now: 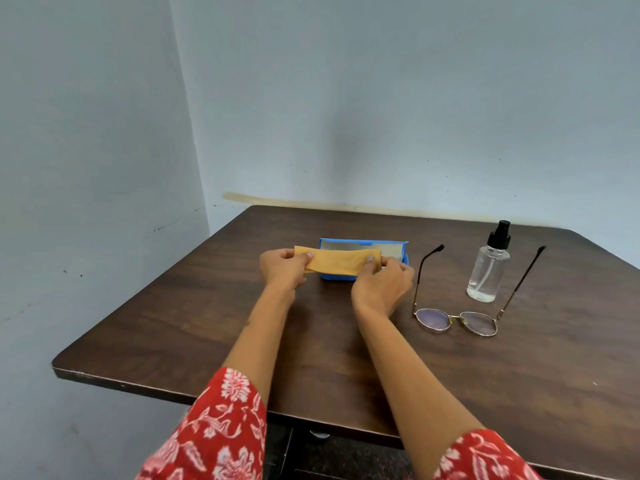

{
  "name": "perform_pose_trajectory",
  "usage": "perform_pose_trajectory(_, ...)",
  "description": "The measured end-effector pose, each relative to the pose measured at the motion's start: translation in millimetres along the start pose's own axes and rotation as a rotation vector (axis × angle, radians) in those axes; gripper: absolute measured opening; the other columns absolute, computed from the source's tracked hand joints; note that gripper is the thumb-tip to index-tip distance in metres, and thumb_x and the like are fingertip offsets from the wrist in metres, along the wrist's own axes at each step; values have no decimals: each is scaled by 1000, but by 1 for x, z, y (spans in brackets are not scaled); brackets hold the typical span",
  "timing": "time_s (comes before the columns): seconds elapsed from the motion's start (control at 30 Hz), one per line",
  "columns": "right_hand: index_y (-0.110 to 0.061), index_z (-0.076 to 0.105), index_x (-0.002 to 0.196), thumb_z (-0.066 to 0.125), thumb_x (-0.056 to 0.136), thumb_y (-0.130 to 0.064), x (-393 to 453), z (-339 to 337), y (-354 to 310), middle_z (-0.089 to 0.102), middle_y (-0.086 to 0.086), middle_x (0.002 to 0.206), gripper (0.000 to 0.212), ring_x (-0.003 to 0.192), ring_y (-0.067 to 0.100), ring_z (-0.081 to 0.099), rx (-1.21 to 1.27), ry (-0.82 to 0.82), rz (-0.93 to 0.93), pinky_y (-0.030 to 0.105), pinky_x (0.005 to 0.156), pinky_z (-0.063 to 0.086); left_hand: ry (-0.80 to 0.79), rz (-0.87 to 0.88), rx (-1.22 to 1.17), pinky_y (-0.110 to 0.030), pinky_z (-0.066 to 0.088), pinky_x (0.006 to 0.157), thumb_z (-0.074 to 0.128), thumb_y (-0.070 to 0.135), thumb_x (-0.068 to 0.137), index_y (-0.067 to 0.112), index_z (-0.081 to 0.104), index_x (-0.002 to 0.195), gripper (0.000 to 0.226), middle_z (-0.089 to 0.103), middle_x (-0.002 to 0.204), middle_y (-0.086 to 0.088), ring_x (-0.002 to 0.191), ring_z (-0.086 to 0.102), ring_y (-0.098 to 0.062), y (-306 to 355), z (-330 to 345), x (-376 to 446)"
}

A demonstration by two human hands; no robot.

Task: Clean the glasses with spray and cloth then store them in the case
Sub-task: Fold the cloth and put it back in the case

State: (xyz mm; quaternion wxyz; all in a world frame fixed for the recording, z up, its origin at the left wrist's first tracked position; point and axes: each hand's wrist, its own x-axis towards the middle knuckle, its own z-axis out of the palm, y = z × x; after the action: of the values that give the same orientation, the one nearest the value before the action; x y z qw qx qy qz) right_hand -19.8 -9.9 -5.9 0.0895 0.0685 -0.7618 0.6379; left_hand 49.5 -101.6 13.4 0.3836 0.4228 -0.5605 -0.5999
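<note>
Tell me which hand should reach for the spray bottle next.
Right, probably. The spray bottle stands on the table's right side, beyond the glasses, nearer the right hand. The left hand could keep the yellow cloth, which both hands now pinch over the open blue case.

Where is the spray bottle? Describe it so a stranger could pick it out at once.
Start at the dark wooden table and go to its far right side, right of the blue case. There the spray bottle stands upright between the open arms of the glasses, which lie flat. It is the only clear thing with a black pump top.
</note>
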Motion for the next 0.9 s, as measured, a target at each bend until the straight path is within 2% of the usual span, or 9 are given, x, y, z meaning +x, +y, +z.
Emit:
perform_pose_trajectory(0.07,-6,61,97,54,93,-22,9,10,7,43,9,130,18,121,25,42,-44,66,10,36,101,36,26,42,86,-41,56,83,75,17,77,15,67,76,9,66,80,-4,80,63,-22,-4,13,5)
perform_pose_trajectory(0.13,-8,62,96,54,93,-23,17,14,10,41,8,136,17,127,26,38,-93,115,-3,40,103,34,53,89,171,-38,54,86,75,21,77,11,72,93,19,70,96,-7,93,64,-26,-8,22,7)
perform_pose_trajectory(0.2,-11,62,100,53,93,-25,26,13,11,37,6,141,18,131,24,34,-144,132,0,40,105,30,61,143,238,-30,50,83,73,22,78,10,73,96,21,71,100,-6,97,62,-25,-9,30,7)
perform_pose_trajectory(0.3,-15,62,106,52,93,-28,35,9,11,32,3,144,21,133,20,28,-201,128,49,37,105,24,51,186,290,-29,47,76,72,23,80,12,74,87,14,71,96,-7,95,62,-24,-11,39,9)
perform_pose_trajectory(0.47,-11,64,103,56,91,-25,47,7,16,38,5,136,20,123,24,38,-187,114,137,37,101,29,34,234,356,-26,42,76,73,27,79,9,74,88,20,69,101,-7,104,57,-21,-16,48,17)
perform_pose_trajectory(0.57,-9,64,100,60,88,-20,54,6,15,45,7,126,17,114,27,48,-108,104,204,38,99,37,15,260,380,-26,36,71,73,23,80,4,73,79,19,66,81,-7,89,51,-17,-18,48,22)
perform_pose_trajectory(0.67,-8,66,102,63,87,-17,57,6,13,49,8,121,18,109,27,52,-59,111,240,37,91,44,16,275,387,-27,34,69,72,22,80,4,73,75,19,63,75,-4,86,46,-14,-19,47,21)
perform_pose_trajectory(0.77,-9,67,107,63,88,-19,56,6,13,58,7,115,22,103,24,58,-73,87,242,27,71,40,41,303,396,-27,38,68,75,23,77,5,75,78,18,67,73,-4,80,55,-16,-22,44,22)
perform_pose_trajectory(0.9,-13,68,104,64,88,-23,53,9,16,64,7,109,19,99,22,60,-125,52,209,26,67,37,97,318,487,-26,38,69,77,30,75,11,76,88,23,73,90,-5,89,63,-20,-23,38,24)
